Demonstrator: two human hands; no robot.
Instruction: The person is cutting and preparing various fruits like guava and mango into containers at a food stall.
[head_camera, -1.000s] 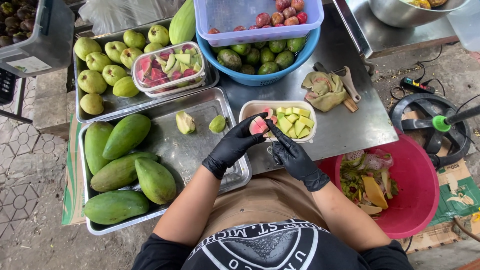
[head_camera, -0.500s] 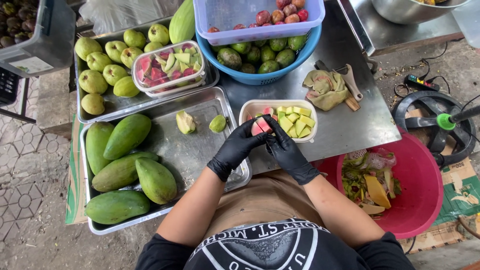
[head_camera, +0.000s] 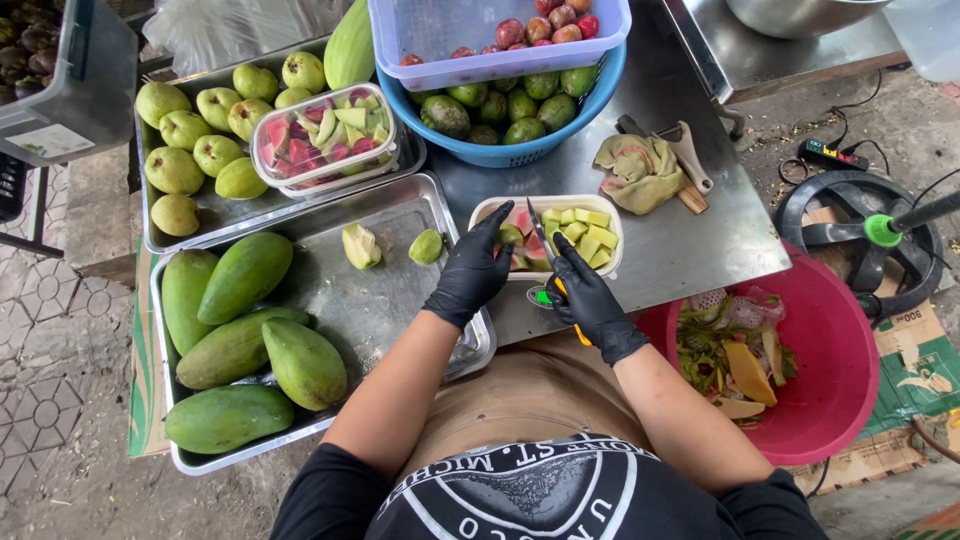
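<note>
- Two black-gloved hands meet at the middle of the frame, over a white tray (head_camera: 610, 212) of cut fruit.
- Left hand (head_camera: 470, 272) rests at the tray's left end, fingers curled down onto the pink and green fruit pieces (head_camera: 530, 250); it looks closed on a piece, though the glove hides exactly what.
- Right hand (head_camera: 590, 300) is closed around the yellow handle of a knife (head_camera: 541, 232), just below the tray.
- Knife blade runs up and slightly left from the right hand, its tip over the tray, its long axis nearly along the frame's vertical; the fruit lies just left of the blade, under the left fingertips.
- Both forearms reach up from the lower centre, converging, wrists bent down.
- Left of the hands, a metal tray (head_camera: 440, 200) holds two cut green pieces (head_camera: 361, 245) and large mangoes (head_camera: 245, 275).
- Lower right stands a red tub (head_camera: 840, 350) of peelings; upper centre, a blue basket (head_camera: 600, 90) of green fruit.
</note>
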